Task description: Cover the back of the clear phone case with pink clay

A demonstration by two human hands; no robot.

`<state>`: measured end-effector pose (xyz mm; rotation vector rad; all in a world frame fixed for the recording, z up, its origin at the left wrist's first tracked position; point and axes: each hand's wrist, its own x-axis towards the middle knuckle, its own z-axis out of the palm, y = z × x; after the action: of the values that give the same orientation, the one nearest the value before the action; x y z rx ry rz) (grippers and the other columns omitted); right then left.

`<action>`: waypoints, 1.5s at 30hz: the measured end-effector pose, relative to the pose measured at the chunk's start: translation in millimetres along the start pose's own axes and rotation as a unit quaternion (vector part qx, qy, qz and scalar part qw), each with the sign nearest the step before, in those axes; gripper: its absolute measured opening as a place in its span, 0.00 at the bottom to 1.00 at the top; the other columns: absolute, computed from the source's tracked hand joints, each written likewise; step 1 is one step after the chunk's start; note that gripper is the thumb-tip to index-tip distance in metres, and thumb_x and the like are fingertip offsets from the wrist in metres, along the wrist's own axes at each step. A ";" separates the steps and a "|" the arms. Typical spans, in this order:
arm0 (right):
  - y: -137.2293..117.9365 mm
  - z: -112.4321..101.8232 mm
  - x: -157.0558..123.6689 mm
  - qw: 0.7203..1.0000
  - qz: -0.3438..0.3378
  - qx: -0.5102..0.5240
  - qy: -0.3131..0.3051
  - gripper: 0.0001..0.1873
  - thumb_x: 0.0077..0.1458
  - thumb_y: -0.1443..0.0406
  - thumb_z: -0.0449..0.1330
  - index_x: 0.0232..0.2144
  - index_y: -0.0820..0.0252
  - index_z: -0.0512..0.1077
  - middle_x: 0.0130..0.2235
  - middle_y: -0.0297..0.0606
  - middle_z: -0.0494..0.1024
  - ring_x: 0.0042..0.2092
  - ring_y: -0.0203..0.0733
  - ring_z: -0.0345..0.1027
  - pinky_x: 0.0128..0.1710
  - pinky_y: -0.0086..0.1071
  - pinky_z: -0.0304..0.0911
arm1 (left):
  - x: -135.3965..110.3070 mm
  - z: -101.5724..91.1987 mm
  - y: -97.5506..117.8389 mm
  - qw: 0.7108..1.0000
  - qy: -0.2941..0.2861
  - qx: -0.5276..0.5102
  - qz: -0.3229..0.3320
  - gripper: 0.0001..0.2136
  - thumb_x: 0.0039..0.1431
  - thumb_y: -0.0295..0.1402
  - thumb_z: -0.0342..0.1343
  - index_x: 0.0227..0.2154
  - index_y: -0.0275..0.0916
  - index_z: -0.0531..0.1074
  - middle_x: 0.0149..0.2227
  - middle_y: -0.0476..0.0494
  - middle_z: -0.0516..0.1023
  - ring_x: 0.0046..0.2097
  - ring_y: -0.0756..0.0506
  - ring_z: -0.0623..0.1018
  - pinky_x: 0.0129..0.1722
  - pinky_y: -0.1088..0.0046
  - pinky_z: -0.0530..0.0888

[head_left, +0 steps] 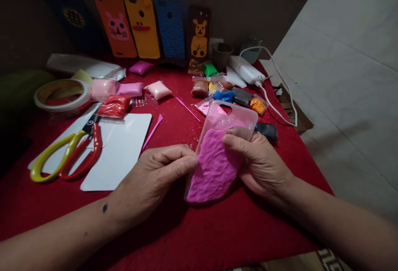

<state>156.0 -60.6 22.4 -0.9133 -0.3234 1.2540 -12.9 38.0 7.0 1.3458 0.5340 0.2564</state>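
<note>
Seen from the head, a clear phone case [231, 115] is over the red tabletop [186, 229], in the middle and near. Its long side runs from near to far and leans a bit to the right. The camera hole is at the far end. Bumpy pink clay [213, 169] covers its near half.

The left hand [158, 173] is at the case's left edge. Its grip is closed, with the thumb pressed on the clay and the fingers curled. The right hand [261, 167] holds the right side. Its grip is clamped too, with the thumb on top and the fingers under the case.

To the left, scissors [74, 151] lie on a white sheet [124, 146], and a tape roll [62, 93] sits farther off. Little clay packets [226, 95] lie just past the case. Decorated cases [143, 24] stand along the far wall.
</note>
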 end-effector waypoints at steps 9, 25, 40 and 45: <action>-0.7 -2.2 0.9 1.000 -0.003 0.001 -0.011 0.07 0.44 0.63 0.74 0.22 0.56 0.79 0.25 0.29 0.79 0.28 0.33 0.69 0.36 0.30 0.65 | 0.6 2.2 2.4 0.999 0.014 -0.037 -0.025 0.14 0.61 0.43 0.60 0.27 0.38 0.76 0.28 0.50 0.72 0.30 0.52 0.68 0.31 0.77 0.66; -1.4 -7.1 5.3 0.999 0.005 -0.021 0.025 0.11 0.41 0.64 0.76 0.21 0.61 0.77 0.24 0.31 0.76 0.26 0.31 0.62 0.30 0.28 0.58 | 3.4 3.6 6.5 0.990 0.039 -0.132 -0.044 0.13 0.55 0.41 0.66 0.24 0.36 0.76 0.23 0.51 0.73 0.25 0.53 0.69 0.26 0.79 0.67; -1.7 -11.1 6.6 1.000 0.004 -0.024 0.006 0.13 0.41 0.64 0.76 0.21 0.62 0.75 0.23 0.30 0.74 0.27 0.31 0.62 0.33 0.30 0.60 | 5.4 0.0 3.5 0.987 0.063 -0.145 -0.029 0.16 0.52 0.44 0.68 0.22 0.37 0.75 0.21 0.52 0.72 0.23 0.54 0.68 0.24 0.80 0.67; 0.3 -10.2 7.6 1.000 0.001 -0.015 0.018 0.13 0.41 0.63 0.76 0.20 0.61 0.76 0.24 0.32 0.76 0.28 0.32 0.64 0.37 0.32 0.63 | 5.5 1.2 3.3 0.987 0.056 -0.147 -0.030 0.15 0.54 0.42 0.67 0.22 0.37 0.75 0.21 0.52 0.72 0.23 0.55 0.68 0.24 0.80 0.67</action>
<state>165.0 -57.9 13.8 -0.9608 -0.3134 1.2352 -7.2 40.4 9.1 1.0329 0.6040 0.3490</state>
